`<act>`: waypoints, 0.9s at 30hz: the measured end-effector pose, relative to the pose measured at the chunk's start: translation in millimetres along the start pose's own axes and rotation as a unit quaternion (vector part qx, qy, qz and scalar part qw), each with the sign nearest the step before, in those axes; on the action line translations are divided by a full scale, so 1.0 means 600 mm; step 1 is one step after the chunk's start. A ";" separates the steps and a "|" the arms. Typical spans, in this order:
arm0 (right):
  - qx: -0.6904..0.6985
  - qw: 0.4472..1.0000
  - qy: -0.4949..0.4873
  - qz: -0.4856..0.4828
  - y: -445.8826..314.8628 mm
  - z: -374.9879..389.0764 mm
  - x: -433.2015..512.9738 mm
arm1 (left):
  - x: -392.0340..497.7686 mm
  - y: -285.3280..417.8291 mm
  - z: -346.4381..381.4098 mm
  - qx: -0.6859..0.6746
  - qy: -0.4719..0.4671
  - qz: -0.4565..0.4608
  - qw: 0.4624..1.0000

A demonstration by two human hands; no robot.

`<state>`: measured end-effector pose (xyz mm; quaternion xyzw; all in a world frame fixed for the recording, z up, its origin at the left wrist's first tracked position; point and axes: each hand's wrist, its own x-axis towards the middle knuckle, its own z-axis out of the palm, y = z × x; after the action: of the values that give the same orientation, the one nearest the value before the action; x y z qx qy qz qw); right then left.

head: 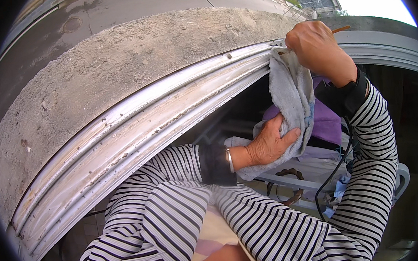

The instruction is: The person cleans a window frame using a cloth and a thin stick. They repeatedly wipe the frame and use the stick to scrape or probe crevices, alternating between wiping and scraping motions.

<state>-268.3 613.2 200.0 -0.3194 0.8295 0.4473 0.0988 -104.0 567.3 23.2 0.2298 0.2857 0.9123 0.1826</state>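
My right hand [313,50] is closed round a thin wooden stick [341,29], whose end sticks out to the right, over the white window track [190,78]. A grey towel [288,91] hangs from the track just below that fist; whether the fist also grips its top cannot be told. My left hand [268,140] holds the lower part of the towel, thumb and fingers pressed against its folds. The track has several grooves with brown dirt and dark specks along them. Its part under my right fist is hidden.
A rough concrete ledge [114,53] runs outside the track, with a paved road [111,9] beyond. Below the towel are a light metal frame [305,183], a purple cloth [326,121], a black cable [324,186] and a brown ring-shaped thing [294,197].
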 end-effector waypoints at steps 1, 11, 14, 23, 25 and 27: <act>0.027 1.000 -0.014 0.007 -0.003 -0.008 0.004 | -0.005 0.002 0.001 -0.005 -0.003 0.007 1.000; 0.439 0.898 0.002 0.040 -0.016 -0.030 -0.033 | -0.037 -0.003 -0.045 0.171 -0.035 0.150 0.973; 0.429 0.900 0.033 0.072 -0.024 -0.001 -0.036 | -0.048 -0.009 -0.067 0.210 -0.032 0.134 0.968; 0.547 0.836 0.054 0.014 -0.056 0.028 -0.012 | -0.096 0.019 -0.143 0.367 -0.052 0.155 0.916; 0.558 0.826 0.076 -0.002 -0.071 0.023 -0.002 | -0.123 0.044 -0.161 0.399 -0.066 0.135 0.904; 0.562 0.821 0.092 -0.028 -0.088 0.014 0.006 | -0.152 0.079 -0.176 0.417 -0.071 0.118 0.898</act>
<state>-239.5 597.6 157.9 -0.2709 0.9331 -0.1313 0.1966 -93.5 442.3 -53.7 0.3810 0.5973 0.7054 -0.0197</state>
